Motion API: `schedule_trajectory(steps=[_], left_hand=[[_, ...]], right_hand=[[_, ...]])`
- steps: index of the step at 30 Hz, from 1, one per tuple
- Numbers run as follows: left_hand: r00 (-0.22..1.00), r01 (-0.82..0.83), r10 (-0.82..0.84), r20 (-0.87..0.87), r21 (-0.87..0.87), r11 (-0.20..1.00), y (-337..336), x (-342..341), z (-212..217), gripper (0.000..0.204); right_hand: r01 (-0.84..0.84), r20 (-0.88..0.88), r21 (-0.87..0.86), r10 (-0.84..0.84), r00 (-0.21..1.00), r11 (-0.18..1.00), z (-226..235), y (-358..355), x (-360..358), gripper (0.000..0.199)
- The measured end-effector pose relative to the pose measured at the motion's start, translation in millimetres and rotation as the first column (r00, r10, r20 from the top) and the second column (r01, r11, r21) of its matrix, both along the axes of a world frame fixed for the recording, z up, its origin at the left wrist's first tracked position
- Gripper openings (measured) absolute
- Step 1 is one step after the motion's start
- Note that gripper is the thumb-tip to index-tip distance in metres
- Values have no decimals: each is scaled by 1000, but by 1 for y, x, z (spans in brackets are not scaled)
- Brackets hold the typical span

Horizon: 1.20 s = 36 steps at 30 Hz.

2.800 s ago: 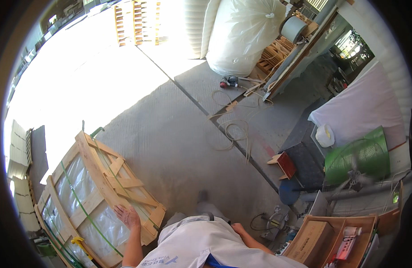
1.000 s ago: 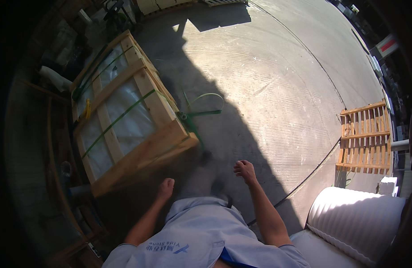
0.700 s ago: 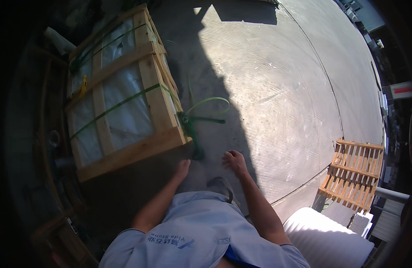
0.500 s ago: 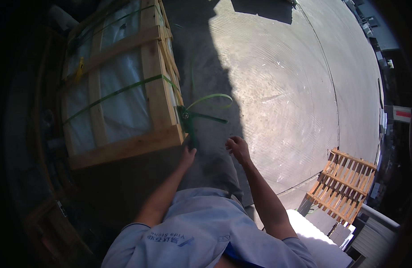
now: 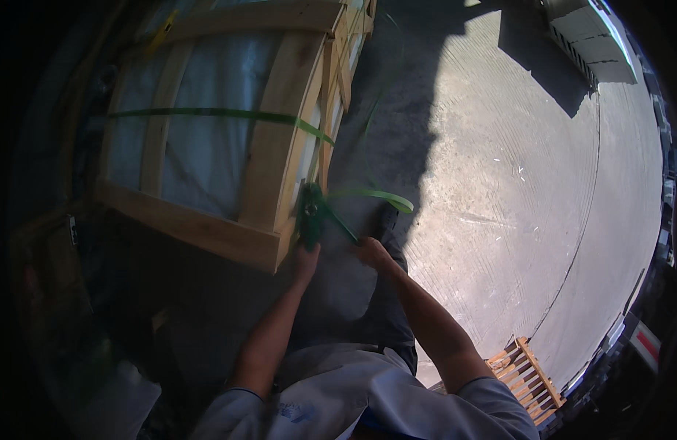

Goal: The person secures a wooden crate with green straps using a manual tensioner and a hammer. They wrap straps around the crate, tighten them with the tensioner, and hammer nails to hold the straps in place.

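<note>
Green plastic strapping runs across the top of the wooden crate, over its plastic-wrapped contents, and drops down the near corner. At that corner sits a dark green strapping tool. My left hand has its grip closed on the lower end of this tool, against the crate's edge. My right hand holds the loose tail of the strap, which loops out over the concrete floor; whether that grip is fully closed I cannot tell. The step in hand appears to be tensioning or working the strap at the corner. The next move likely calls for keeping the tool steady against the wood while the tail is drawn in line with the strap.
</note>
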<state>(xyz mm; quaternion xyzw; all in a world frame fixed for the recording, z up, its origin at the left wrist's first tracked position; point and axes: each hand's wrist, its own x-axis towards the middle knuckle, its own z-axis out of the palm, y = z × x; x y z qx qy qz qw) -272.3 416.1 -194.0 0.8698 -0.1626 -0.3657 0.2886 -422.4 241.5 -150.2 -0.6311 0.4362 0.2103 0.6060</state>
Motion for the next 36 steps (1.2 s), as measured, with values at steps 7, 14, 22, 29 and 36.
schedule_trajectory(steps=[7,14,22,29,36], left_hand=[[994,-62,42,99,209,976,-6,-2,9,29],[991,-77,44,129,263,962,-21,-16,23,26],[940,68,-86,331,64,996,-29,-4,21,21],[955,123,-162,247,167,978,-19,1,19,29],[990,-16,-12,142,194,981,-40,-10,38,33]], right_hand=[[116,201,674,-333,921,730,-30,77,28,30],[1,38,767,-47,998,642,-19,-10,27,21],[-271,80,850,399,913,451,-55,-122,25,22],[170,-15,674,-217,976,719,-41,47,20,38],[-16,24,837,-8,1000,547,-23,3,22,41]])
